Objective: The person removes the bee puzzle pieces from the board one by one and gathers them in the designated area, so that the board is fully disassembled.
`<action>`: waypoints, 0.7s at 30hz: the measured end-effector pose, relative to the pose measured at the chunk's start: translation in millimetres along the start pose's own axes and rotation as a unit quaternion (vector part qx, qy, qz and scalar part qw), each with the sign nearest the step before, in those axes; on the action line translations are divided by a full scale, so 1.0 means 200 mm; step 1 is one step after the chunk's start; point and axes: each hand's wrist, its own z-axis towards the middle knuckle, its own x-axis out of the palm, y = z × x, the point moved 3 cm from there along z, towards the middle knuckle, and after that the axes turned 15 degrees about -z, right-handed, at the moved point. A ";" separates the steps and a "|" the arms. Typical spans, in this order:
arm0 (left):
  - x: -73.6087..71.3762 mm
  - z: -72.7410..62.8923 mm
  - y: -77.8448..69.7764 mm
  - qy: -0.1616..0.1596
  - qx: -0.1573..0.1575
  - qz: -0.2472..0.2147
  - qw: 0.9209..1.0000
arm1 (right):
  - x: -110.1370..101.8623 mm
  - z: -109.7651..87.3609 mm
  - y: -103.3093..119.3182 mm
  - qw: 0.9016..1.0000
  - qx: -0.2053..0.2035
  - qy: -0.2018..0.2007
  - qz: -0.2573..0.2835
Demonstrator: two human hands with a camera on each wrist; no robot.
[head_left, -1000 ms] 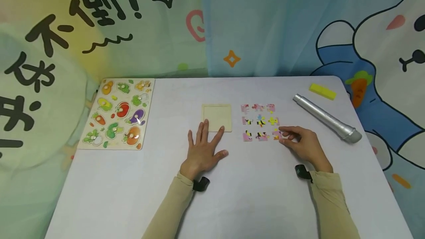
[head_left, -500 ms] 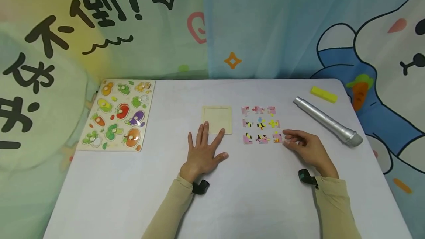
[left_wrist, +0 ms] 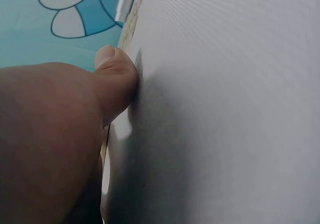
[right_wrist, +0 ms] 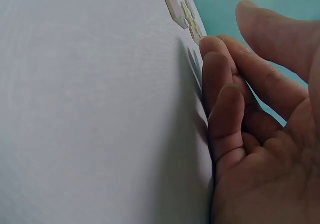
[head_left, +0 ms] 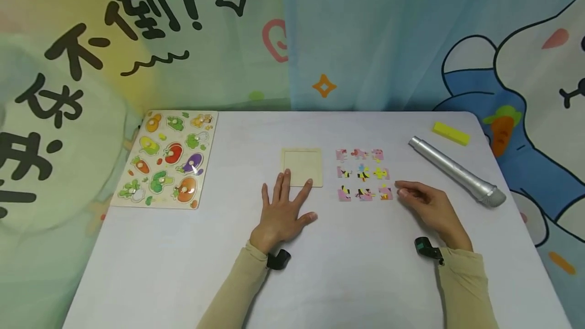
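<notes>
My left hand (head_left: 281, 218) lies flat with spread fingers, its longer fingertips on the lower edge of a small square wooden puzzle tray (head_left: 301, 162). Only its thumb side (left_wrist: 55, 119) shows in the left wrist view. To the tray's right, several pink and yellow jigsaw pieces lie in three rows. My right hand (head_left: 431, 211) rests on the table just right of the bottom right jigsaw piece (head_left: 386, 193), apart from it. The right wrist view shows its fingers (right_wrist: 227, 114) loosely bent, the thumb away from them and nothing held. Some jigsaw pieces (right_wrist: 174, 6) appear beyond the fingertips there.
At the left of the white table (head_left: 183, 268) lies a vegetable peg puzzle board (head_left: 162, 161). A silver microphone (head_left: 457, 170) lies slantwise at the right, with a yellow block (head_left: 451, 133) behind it. A printed curtain (head_left: 365, 34) hangs along the back edge.
My right hand has drawn back to the right, away from the bottom right jigsaw piece it was touching. My left hand has stayed on the tray. The head view has shifted slightly.
</notes>
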 end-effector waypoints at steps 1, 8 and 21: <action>0.00 0.00 0.00 -0.001 -0.001 0.000 1.000 | 0.00 0.00 0.00 1.000 -0.001 0.001 0.006; 0.00 -0.01 0.00 -0.004 -0.002 0.000 1.000 | 0.00 0.01 -0.04 0.999 -0.015 -0.002 0.037; 0.04 -0.01 0.02 0.003 -0.009 0.012 1.000 | 0.01 -0.01 -0.09 0.998 0.002 0.014 0.061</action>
